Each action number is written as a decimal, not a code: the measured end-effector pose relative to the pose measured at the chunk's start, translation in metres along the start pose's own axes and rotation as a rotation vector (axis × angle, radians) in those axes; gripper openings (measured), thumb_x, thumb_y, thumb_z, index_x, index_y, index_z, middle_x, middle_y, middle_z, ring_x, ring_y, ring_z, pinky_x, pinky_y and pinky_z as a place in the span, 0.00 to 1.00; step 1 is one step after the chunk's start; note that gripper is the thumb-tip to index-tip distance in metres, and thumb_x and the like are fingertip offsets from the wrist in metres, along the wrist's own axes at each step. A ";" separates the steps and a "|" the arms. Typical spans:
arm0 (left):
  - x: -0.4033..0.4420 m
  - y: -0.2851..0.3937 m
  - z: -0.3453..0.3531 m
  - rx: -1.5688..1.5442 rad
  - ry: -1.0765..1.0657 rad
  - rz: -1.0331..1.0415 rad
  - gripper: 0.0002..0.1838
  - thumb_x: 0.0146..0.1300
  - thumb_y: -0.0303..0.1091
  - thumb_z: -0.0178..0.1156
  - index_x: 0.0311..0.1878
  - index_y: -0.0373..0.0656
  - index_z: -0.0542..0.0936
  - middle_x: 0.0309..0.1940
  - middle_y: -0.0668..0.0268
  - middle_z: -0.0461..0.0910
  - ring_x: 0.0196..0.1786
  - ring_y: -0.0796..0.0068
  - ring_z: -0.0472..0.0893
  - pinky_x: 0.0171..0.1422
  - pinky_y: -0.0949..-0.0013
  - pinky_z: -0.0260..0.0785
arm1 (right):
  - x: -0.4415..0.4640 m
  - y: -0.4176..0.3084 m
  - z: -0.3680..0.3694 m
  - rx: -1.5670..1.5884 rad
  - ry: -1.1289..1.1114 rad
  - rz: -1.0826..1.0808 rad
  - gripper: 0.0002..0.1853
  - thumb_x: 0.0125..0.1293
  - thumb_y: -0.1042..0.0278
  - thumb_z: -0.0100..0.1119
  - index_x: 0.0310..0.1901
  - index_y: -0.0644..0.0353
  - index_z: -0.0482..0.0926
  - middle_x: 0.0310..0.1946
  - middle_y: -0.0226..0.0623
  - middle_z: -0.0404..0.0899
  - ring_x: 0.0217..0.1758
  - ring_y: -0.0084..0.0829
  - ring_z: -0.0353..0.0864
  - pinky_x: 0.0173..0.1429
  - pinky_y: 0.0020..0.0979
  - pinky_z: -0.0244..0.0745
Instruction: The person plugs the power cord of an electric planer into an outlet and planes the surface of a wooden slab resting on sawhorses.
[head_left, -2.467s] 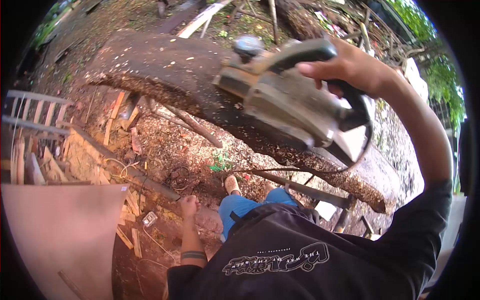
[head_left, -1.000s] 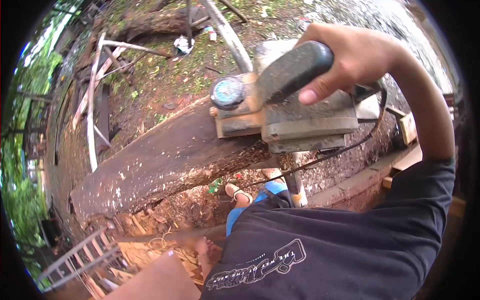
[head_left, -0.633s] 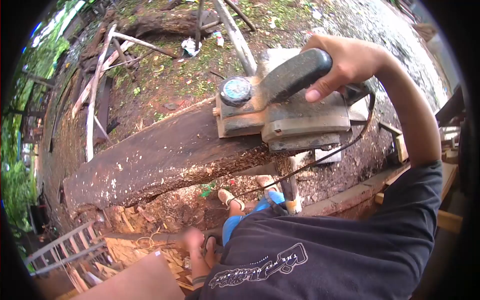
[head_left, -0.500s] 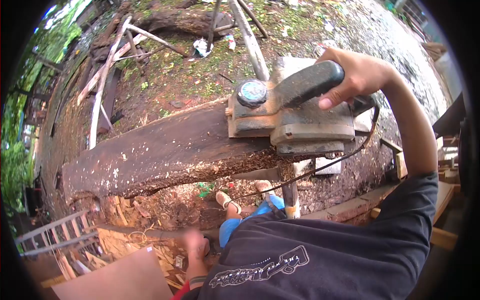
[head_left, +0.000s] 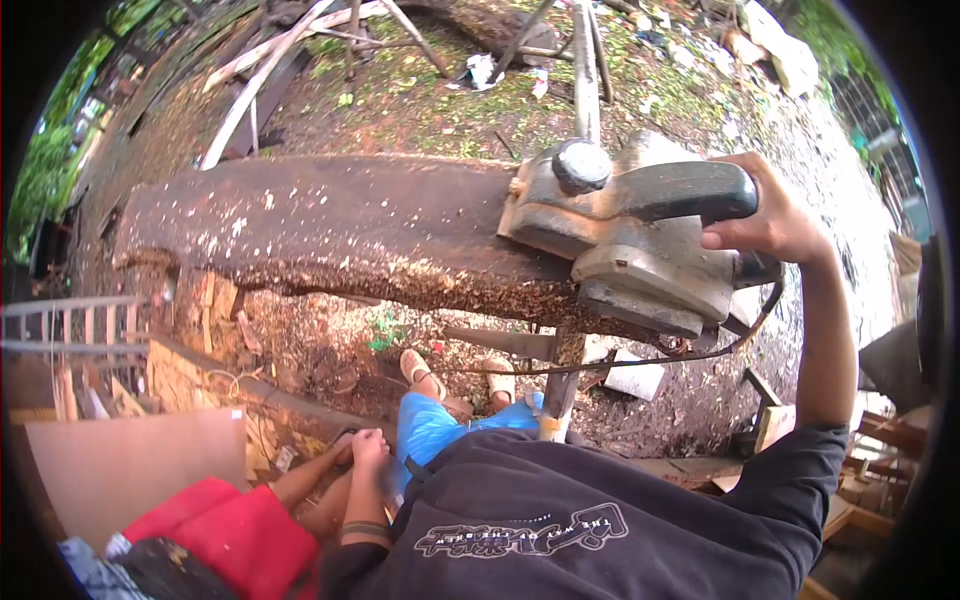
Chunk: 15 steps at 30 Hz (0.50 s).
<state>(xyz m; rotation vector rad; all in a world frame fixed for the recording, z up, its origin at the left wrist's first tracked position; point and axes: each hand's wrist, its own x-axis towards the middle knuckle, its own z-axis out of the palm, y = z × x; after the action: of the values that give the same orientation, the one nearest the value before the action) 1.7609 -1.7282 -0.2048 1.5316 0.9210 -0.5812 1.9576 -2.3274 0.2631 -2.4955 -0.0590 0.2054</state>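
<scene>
My right hand [head_left: 775, 215] is wrapped around the black rear handle of an electric hand planer [head_left: 625, 215], the thumb on its near side. The planer's worn, dirty grey body rests on the right end of a thick dark wooden slab [head_left: 350, 210] with a rough, chip-covered near edge. A black cord [head_left: 640, 362] trails from the planer's rear and passes below the slab. My left hand [head_left: 370, 447] is down by my left side, away from the planer. Its fingers look curled, but what is in them, if anything, is hidden.
A person in red clothing [head_left: 225, 530] sits at lower left, close to my left arm. A brown board [head_left: 150, 465] and a ladder [head_left: 80, 325] lie at left. A wooden post [head_left: 562, 385] stands under the slab. Wood shavings cover the ground around my feet [head_left: 420, 372].
The view has shifted, so the slab sits higher and the planer farther right in it. My right hand keeps its grip on the planer. More of the person in red shows now.
</scene>
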 end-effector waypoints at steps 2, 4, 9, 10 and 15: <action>-0.015 0.011 0.014 -0.017 0.052 0.023 0.09 0.66 0.33 0.55 0.29 0.45 0.73 0.16 0.72 0.70 0.12 0.79 0.66 0.13 0.73 0.57 | 0.001 -0.007 -0.006 0.033 -0.084 0.041 0.44 0.43 0.53 0.79 0.55 0.72 0.68 0.38 0.43 0.79 0.45 0.32 0.79 0.52 0.32 0.73; -0.040 0.026 0.023 -0.077 0.141 0.045 0.08 0.65 0.32 0.56 0.29 0.45 0.74 0.15 0.72 0.69 0.12 0.79 0.67 0.13 0.73 0.57 | -0.005 0.008 -0.009 0.115 -0.144 0.033 0.43 0.41 0.55 0.80 0.55 0.71 0.68 0.38 0.41 0.79 0.43 0.29 0.78 0.51 0.31 0.72; -0.030 -0.036 -0.014 -0.219 0.158 0.072 0.11 0.66 0.34 0.57 0.25 0.48 0.75 0.14 0.72 0.68 0.10 0.78 0.65 0.13 0.73 0.56 | -0.003 0.031 -0.017 0.087 -0.216 -0.025 0.40 0.41 0.63 0.80 0.54 0.68 0.67 0.38 0.41 0.80 0.41 0.27 0.79 0.48 0.33 0.75; -0.031 -0.045 -0.014 -0.209 0.171 0.048 0.13 0.66 0.34 0.56 0.24 0.49 0.75 0.13 0.73 0.67 0.10 0.78 0.64 0.12 0.73 0.55 | -0.006 0.028 -0.013 0.120 -0.182 -0.003 0.40 0.41 0.63 0.80 0.54 0.68 0.67 0.38 0.41 0.80 0.41 0.27 0.79 0.48 0.33 0.75; -0.062 -0.083 0.014 0.073 0.192 0.009 0.13 0.64 0.41 0.56 0.29 0.44 0.79 0.22 0.61 0.75 0.24 0.66 0.73 0.28 0.62 0.65 | -0.015 0.027 -0.012 0.104 -0.072 0.012 0.39 0.42 0.65 0.80 0.54 0.68 0.67 0.37 0.40 0.79 0.41 0.28 0.78 0.48 0.32 0.74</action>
<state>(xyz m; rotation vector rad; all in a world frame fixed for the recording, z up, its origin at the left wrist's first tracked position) 1.6599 -1.7571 -0.2062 1.6779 1.0478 -0.4711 1.9451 -2.3576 0.2587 -2.3851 -0.0617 0.2962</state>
